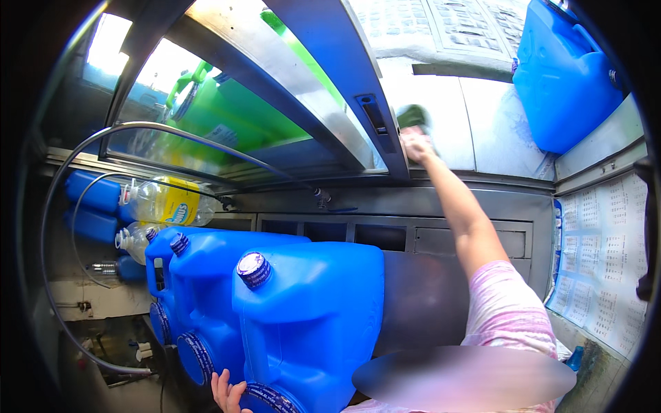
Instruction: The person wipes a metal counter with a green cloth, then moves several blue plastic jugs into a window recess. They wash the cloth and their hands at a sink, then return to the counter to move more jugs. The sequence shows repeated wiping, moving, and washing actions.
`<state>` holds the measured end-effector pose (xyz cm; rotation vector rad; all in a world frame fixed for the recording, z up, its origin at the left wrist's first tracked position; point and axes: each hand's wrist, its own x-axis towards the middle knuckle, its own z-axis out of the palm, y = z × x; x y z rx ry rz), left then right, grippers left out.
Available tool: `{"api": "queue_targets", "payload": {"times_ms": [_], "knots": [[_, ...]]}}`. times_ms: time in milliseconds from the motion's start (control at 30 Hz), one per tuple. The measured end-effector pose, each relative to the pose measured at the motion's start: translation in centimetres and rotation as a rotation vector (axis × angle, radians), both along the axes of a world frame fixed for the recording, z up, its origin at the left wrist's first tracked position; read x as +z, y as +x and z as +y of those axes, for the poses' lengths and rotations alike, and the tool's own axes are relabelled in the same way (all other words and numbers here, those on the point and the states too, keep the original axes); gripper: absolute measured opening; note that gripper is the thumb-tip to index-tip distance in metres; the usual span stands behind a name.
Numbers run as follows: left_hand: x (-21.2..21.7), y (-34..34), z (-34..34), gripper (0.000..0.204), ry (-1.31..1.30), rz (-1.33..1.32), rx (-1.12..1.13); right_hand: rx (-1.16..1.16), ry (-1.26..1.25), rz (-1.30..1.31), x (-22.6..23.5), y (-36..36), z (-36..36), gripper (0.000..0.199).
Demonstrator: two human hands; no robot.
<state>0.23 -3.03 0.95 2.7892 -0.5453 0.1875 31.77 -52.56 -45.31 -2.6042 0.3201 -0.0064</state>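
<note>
My left hand [228,394] is at the lower edge, fingers slightly apart, beside the large dark-blue cap [270,399] of the nearest blue water jug [310,316]; its palm is out of sight. My right arm stretches far forward to a sliding glass panel [385,131] with a metal frame. There my right hand [416,143] is closed around a dark green pad-like thing [413,118], smeared by motion, its kind unclear. Further blue jugs [220,275] with screw caps stand in a row to the left of the nearest one.
Beyond the glass is a green jug [227,117]. Clear plastic bottles [172,202], one yellow-labelled, stand at the left near a curved metal hose [49,206]. Another blue jug [568,82] stands on the far right counter. A printed sheet [599,261] hangs at right.
</note>
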Motion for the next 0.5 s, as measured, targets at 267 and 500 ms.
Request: {"api": "queue_targets", "payload": {"times_ms": [267, 500], "knots": [[-0.2, -0.2, 0.2, 0.045, 0.036, -0.019, 0.010, 0.199, 0.149, -0.266, 3.0, -11.2, -4.7, 0.033], [-0.6, -0.5, 0.5, 0.043, 0.009, -0.070, -0.061, -1.041, -0.458, 0.161, 4.7, -32.3, -14.7, 0.018]]}}
